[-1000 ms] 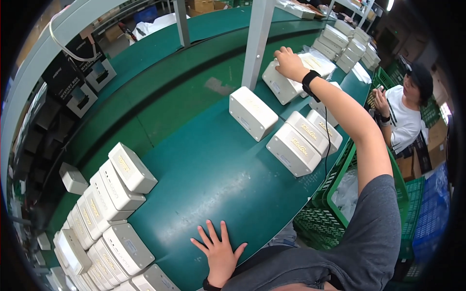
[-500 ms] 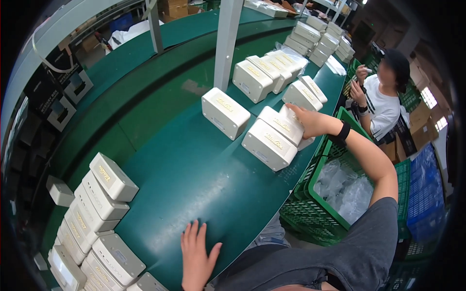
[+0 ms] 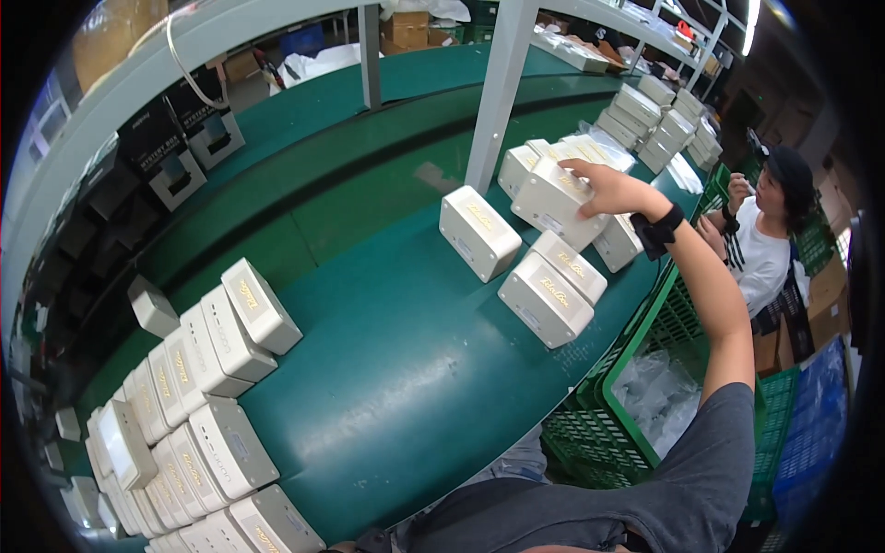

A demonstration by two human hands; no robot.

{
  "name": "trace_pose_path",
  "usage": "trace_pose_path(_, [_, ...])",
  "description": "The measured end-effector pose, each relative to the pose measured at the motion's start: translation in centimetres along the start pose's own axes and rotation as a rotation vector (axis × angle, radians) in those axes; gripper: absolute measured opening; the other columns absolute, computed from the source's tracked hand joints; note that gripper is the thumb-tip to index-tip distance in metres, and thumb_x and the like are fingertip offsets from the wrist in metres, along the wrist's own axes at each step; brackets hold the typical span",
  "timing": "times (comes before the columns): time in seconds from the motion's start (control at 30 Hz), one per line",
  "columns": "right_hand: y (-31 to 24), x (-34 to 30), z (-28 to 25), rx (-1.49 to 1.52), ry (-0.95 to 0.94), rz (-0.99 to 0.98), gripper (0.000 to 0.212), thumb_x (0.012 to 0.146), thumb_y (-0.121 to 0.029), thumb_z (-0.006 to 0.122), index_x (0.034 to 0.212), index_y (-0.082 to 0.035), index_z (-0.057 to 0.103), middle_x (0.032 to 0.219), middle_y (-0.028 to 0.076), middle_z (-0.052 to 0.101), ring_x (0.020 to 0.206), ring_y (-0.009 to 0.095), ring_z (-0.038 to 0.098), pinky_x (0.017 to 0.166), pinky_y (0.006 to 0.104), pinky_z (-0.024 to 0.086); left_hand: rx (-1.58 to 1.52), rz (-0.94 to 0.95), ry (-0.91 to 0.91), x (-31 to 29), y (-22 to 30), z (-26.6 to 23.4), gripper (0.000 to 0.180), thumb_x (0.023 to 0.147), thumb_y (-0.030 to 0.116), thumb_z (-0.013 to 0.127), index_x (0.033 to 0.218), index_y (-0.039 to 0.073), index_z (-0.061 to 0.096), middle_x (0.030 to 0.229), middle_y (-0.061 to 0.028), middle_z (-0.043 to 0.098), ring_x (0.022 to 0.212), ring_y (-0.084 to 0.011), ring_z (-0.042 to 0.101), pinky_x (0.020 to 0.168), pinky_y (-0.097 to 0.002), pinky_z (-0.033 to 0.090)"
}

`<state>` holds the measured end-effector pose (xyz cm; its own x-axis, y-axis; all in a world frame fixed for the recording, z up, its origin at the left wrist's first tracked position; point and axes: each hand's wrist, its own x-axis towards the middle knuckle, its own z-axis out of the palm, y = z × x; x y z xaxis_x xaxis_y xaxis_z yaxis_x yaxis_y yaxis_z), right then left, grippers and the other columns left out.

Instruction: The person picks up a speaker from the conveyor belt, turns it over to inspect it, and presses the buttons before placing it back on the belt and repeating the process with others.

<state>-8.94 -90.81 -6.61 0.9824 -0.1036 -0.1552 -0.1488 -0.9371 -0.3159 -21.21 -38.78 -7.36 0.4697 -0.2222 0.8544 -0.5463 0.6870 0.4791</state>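
Observation:
My right hand (image 3: pixel 619 192) grips a cream box-shaped device (image 3: pixel 546 208) with gold script, fingers over its top and thumb on the near side. That device looks raised, partly covering a row of similar units behind it. Just nearer on the green worktop (image 3: pixel 387 369) stand a pair of cream devices (image 3: pixel 546 300) side by side. A single cream device (image 3: pixel 479 233) stands to their left, beside a grey post. Under my wrist another cream unit (image 3: pixel 618 243) shows in part. My left hand is out of view.
Rows of cream devices (image 3: pixel 230 452) fill the worktop's left end, and stacked ones (image 3: pixel 636 115) stand at the far end. A green crate (image 3: pixel 604 387) with clear plastic bags sits against the right edge. Beyond it is another person (image 3: pixel 765 240). A grey post (image 3: pixel 502 92) rises at the back.
My right hand has lifted a cream device from beside the pair and moved it farther away. My left hand, open on the worktop before, has left the view. The whole view has shifted.

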Motion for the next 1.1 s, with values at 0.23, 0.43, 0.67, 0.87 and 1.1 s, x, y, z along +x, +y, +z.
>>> trace_pose_path(0.23, [-0.8, 4.4, 3.8, -0.024, 0.135, 0.054, 0.081, 0.062, -0.019, 0.079, 0.132, 0.001, 0.043, 0.117, 0.026, 0.058, 0.109, 0.036, 0.058, 0.095, 0.0360, 0.045, -0.267, 0.144, -0.465, -3.0, 1.3, -1.6, 0.045, 0.093, 0.026, 0.060, 0.133, 0.009, 0.047, 0.131, -0.0148, 0.052, 0.123, -0.0207, 0.046, 0.100, -0.0430, 0.040])
trace_pose_path(0.43, [-1.8, 8.3, 6.7, -0.066, 0.056, 0.194, 0.064, 0.063, -0.020, 0.078, 0.115, 0.006, 0.052, 0.109, 0.028, 0.060, 0.104, 0.037, 0.060, 0.088, 0.0384, 0.048, -0.260, 0.169, -0.429, -2.3, 0.7, -0.6, 0.043, 0.093, 0.026, 0.059, 0.132, 0.009, 0.048, 0.129, -0.0143, 0.052, 0.121, -0.0208, 0.046, 0.099, -0.0430, 0.040])
trace_pose_path(0.67, [-1.6, 7.3, 9.8, -0.018, 0.306, -0.020, 0.075, 0.069, -0.029, 0.075, 0.127, 0.005, 0.043, 0.114, 0.027, 0.057, 0.109, 0.038, 0.056, 0.089, 0.0406, 0.048, -0.306, 0.217, -0.361, -1.2, -2.5, -0.2, 0.041, 0.094, 0.026, 0.057, 0.130, 0.008, 0.049, 0.128, -0.0137, 0.053, 0.120, -0.0211, 0.047, 0.098, -0.0431, 0.040])
trace_pose_path(0.87, [-4.4, -4.1, 8.9, -0.032, 0.228, -0.127, 0.091, 0.071, -0.047, 0.073, 0.140, -0.004, 0.034, 0.135, 0.029, 0.038, 0.124, 0.043, 0.041, 0.099, 0.0526, 0.038, -0.366, 0.269, -0.319, -1.1, -4.9, 1.1, 0.039, 0.094, 0.025, 0.056, 0.129, 0.008, 0.050, 0.126, -0.0132, 0.054, 0.118, -0.0213, 0.048, 0.098, -0.0432, 0.040])
trace_pose_path(1.1, [-3.6, -8.1, 12.4, -0.137, 0.141, 0.011, 0.093, 0.064, -0.045, 0.075, 0.139, -0.007, 0.035, 0.141, 0.026, 0.030, 0.125, 0.044, 0.037, 0.097, 0.0589, 0.035, -0.483, 0.343, -0.274, -0.9, -7.5, 3.4, 0.037, 0.095, 0.025, 0.055, 0.127, 0.007, 0.051, 0.125, -0.0126, 0.054, 0.117, -0.0215, 0.048, 0.097, -0.0432, 0.041])
